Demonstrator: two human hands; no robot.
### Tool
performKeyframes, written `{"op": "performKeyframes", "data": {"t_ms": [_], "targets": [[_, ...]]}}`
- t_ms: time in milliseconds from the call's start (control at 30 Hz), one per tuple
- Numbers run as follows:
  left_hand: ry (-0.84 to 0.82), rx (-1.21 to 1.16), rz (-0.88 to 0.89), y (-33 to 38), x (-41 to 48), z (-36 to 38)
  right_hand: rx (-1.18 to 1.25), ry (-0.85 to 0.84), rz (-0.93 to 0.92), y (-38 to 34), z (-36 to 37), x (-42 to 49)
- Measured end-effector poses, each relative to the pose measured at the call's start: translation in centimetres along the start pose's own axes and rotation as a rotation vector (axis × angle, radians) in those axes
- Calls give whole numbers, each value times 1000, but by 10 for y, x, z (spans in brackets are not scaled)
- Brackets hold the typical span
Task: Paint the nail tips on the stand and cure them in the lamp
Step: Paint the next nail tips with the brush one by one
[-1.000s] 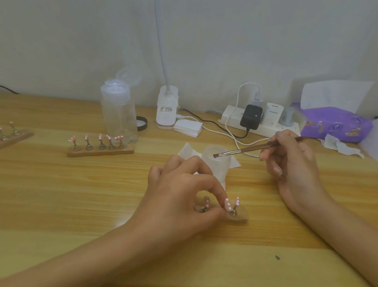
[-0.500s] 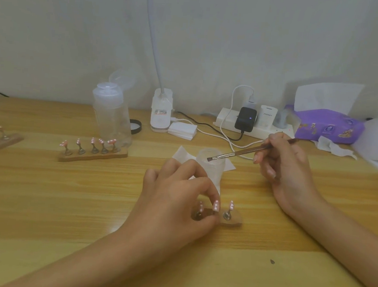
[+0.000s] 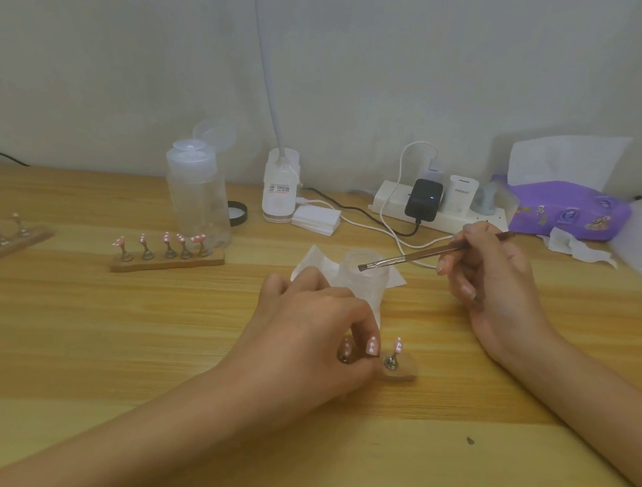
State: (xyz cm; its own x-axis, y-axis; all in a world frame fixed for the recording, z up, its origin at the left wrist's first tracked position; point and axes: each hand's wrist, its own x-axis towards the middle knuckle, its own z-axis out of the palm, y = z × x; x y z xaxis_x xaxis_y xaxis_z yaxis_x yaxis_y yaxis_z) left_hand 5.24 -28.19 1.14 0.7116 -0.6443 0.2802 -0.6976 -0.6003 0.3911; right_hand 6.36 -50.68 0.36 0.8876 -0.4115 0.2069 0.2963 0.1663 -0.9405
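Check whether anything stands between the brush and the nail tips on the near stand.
The small clear jar stands between them, at the bristles of the brush. The left hand grips the near stand and crowds its inner nail tips; the rightmost nail tip stands clear.

I see my left hand (image 3: 312, 331) gripping the small wooden stand (image 3: 403, 373) of pink white-dotted nail tips (image 3: 398, 344) on the light wooden table (image 3: 112, 342). My right hand (image 3: 492, 291) pinches a thin brown-handled brush (image 3: 406, 258), bristles level with a clear plastic jar (image 3: 366, 281) rim.
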Motion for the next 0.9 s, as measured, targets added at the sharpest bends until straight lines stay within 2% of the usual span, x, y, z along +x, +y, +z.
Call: {"op": "performKeyframes", "data": {"t_ms": [233, 600, 667, 833, 900], "targets": [[-59, 21, -22, -6, -2, -9, -6, 5, -1, -1, 1, -1], [7, 111, 71, 9, -1, -5, -20, 4, 11, -2, 1, 0], [40, 133, 113, 13, -1, -4, -16, 7, 9, -2, 0, -1], [159, 374, 294, 19, -8, -6, -4, 32, -75, -3, -2, -3], [227, 366, 384, 21, -10, -9, -47, 11, -137, -5, -1, -5]]}}
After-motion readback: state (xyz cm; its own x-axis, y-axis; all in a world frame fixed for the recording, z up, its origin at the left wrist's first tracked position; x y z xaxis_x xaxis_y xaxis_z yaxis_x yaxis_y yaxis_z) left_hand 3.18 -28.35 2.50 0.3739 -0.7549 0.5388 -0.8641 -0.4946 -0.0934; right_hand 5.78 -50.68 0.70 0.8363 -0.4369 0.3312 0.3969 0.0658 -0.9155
